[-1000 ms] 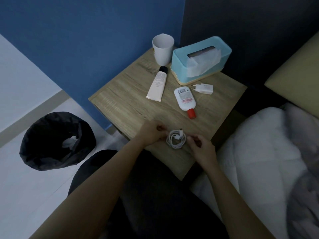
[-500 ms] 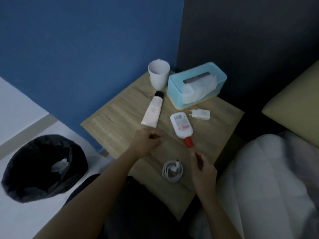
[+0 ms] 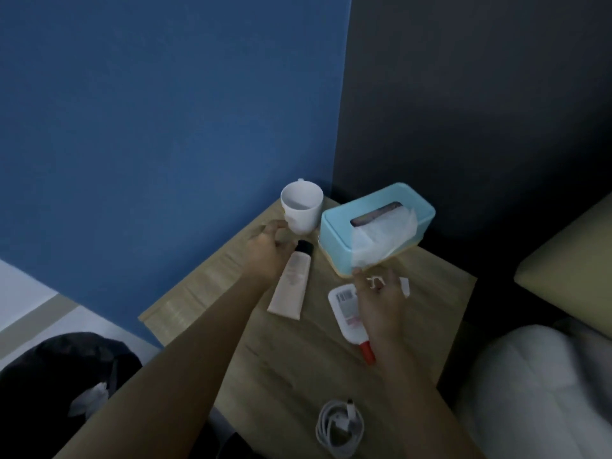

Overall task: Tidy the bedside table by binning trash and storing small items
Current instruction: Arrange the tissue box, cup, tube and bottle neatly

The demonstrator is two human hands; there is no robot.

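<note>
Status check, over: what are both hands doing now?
Left grip open, reaching beside mug. Right grip over charger plug, hold unclear. Coiled cable untouched at near table edge. Bottle under right wrist.

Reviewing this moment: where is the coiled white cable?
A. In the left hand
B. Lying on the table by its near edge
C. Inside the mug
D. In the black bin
B: the coiled cable lies flat on the wooden table, close to its near edge.
</note>
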